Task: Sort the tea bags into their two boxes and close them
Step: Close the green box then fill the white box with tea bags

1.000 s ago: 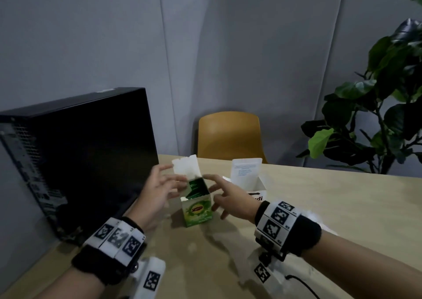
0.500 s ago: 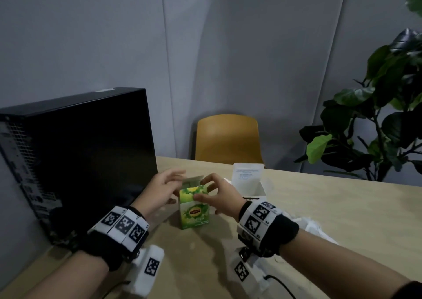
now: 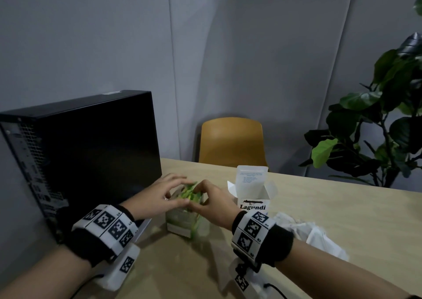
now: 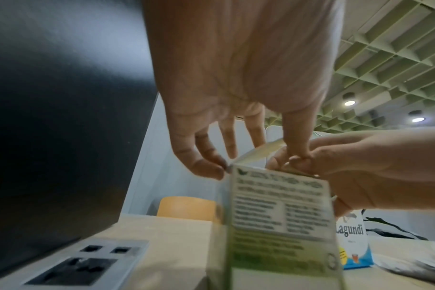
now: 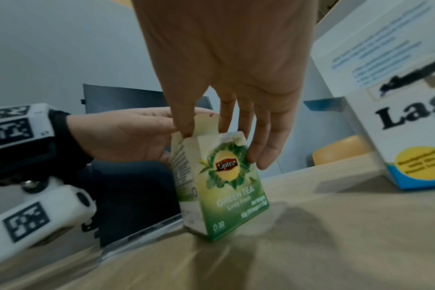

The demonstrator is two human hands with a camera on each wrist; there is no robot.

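A green Lipton tea box (image 3: 182, 221) stands on the wooden table (image 3: 342, 218), blurred by motion. Both hands are on its top. My left hand (image 3: 159, 196) comes from the left and pinches the lowered lid (image 4: 258, 155) between thumb and curled fingers. My right hand (image 3: 210, 202) grips the green box (image 5: 226, 182), thumb at the top left corner and fingers down its right side. Behind it to the right stands the white Lagundi box (image 3: 252, 206), its lid (image 3: 251, 177) upright and open. No loose tea bags show.
A black computer case (image 3: 91, 150) stands close on the left, with a socket panel (image 4: 82, 261) set in the table beside it. A crumpled white bag (image 3: 308, 232) lies by my right wrist. A yellow chair (image 3: 230, 139) and a plant (image 3: 388, 116) stand beyond the table.
The green box's lid stood upright a second ago and is now folded down. Both hands have closed in over the top of the box.
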